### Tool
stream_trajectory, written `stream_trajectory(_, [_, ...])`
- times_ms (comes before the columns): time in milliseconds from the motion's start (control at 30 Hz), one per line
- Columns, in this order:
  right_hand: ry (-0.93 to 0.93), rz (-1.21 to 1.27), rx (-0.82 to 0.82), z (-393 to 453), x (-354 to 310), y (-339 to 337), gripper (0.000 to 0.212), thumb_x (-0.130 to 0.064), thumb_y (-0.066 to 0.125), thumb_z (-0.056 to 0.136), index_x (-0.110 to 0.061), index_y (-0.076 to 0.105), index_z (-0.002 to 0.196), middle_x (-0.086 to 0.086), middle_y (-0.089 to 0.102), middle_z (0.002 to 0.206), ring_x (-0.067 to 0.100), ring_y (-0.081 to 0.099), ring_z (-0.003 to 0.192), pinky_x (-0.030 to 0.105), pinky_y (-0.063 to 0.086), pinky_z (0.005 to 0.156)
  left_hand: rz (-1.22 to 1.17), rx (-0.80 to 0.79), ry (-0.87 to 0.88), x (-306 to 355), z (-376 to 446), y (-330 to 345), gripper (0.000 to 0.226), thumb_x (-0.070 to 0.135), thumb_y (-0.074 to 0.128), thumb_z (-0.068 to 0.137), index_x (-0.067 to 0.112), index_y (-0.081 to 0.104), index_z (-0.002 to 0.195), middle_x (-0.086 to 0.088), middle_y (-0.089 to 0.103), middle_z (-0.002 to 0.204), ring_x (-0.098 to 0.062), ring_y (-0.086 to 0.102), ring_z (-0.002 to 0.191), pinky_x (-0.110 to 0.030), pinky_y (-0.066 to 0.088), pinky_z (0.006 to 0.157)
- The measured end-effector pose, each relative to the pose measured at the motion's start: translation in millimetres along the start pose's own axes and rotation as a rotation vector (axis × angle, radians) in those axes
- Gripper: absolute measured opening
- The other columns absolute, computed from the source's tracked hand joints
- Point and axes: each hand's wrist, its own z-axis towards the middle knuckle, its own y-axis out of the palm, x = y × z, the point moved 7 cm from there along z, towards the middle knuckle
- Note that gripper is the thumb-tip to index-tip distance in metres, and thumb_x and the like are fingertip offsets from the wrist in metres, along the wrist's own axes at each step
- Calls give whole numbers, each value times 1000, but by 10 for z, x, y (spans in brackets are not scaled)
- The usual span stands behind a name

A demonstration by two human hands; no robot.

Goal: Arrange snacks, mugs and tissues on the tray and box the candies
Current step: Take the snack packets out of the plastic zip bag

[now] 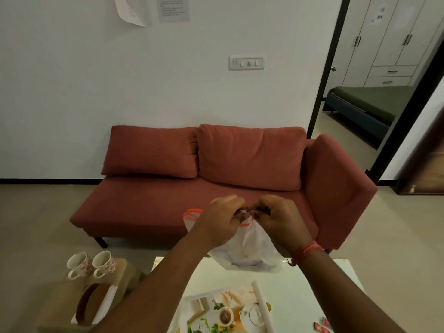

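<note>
Left hand [222,218] and right hand [280,218] pinch zip bag [249,251] (above table edge [312,260]).

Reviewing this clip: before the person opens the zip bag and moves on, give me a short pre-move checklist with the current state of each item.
1. Both hands on the bag's top: ok. Left hand and right hand pinch the red zip edge of the bag.
2. Bag open: cannot tell; the hands cover the seal.
3. Bag contents identified: cannot tell; something dark shows through the plastic.
4. Tray within reach on the table: ok, directly below the bag.
5. Mugs on the tray: not ok; both stand on a surface to the left.
6. Tissue box on the tray: not ok; left of the table.
</note>
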Motion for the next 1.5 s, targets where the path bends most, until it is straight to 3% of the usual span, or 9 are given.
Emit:
stream_trajectory(300, [124,22,177,78,161,-489,21,3,73,75,-17,69,71,-8,67,66,3,61,63,22,50,62,100,121,-30,-450,-93,-542,13,33,59,82,20,61,79,10,54,85,-11,46,79,-25,37,70])
stream_trajectory(533, [120,-28,231,109,220,-737,21,4,73,78,-15,69,73,-9,67,68,4,62,66,12,48,61,-207,162,-296,-996,-467,-636,12,16,66,86,19,60,76,8,60,80,-9,57,75,-24,45,69])
stream_trajectory(633, [105,-24,232,124,211,-733,19,3,73,78,-15,70,74,-6,69,70,7,64,68,23,54,64,-265,76,-365,-1081,-578,-560,16,11,66,90,22,62,80,5,63,83,-13,60,77,-32,50,72])
stream_trajectory(733, [87,32,230,129,190,-713,22,5,72,80,-15,68,73,-5,69,71,9,63,68,22,53,65,-375,-52,-417,-1061,-636,-497,10,20,62,95,19,64,85,-1,68,87,-18,64,84,-36,52,78])
stream_trajectory(867, [68,120,203,165,143,-726,23,8,68,82,-14,67,74,-2,68,72,12,64,69,21,54,68,-435,-149,-393,-867,-570,-463,21,32,54,98,19,67,88,-1,69,86,-14,63,79,-32,50,77])
stream_trajectory(1167, [6,124,154,280,-48,-567,20,11,67,81,-9,67,75,4,69,74,15,64,72,11,50,64,-350,-178,-278,-181,-125,-234,12,28,60,95,29,65,84,15,65,80,3,56,72,-12,44,68])
stream_trajectory(1267, [-12,120,167,308,-72,-562,20,11,67,80,-9,68,76,3,69,74,15,63,71,17,54,64,-318,-150,-244,-82,-53,-196,7,20,63,92,20,68,86,8,68,84,0,56,73,-17,46,70])
stream_trajectory(1367, [-11,125,172,324,-75,-544,19,9,68,80,-10,68,76,1,69,74,15,64,70,30,57,67,-352,-168,-251,-54,-41,-134,13,31,69,86,21,64,79,6,66,75,-5,53,67,-29,48,67])
stream_trajectory(1500, [-10,140,172,345,-77,-480,19,9,67,80,-10,68,76,-1,68,73,17,65,70,39,57,69,-245,-171,-257,-43,-56,-65,33,42,69,85,22,50,66,10,50,61,-4,40,55,-24,37,53])
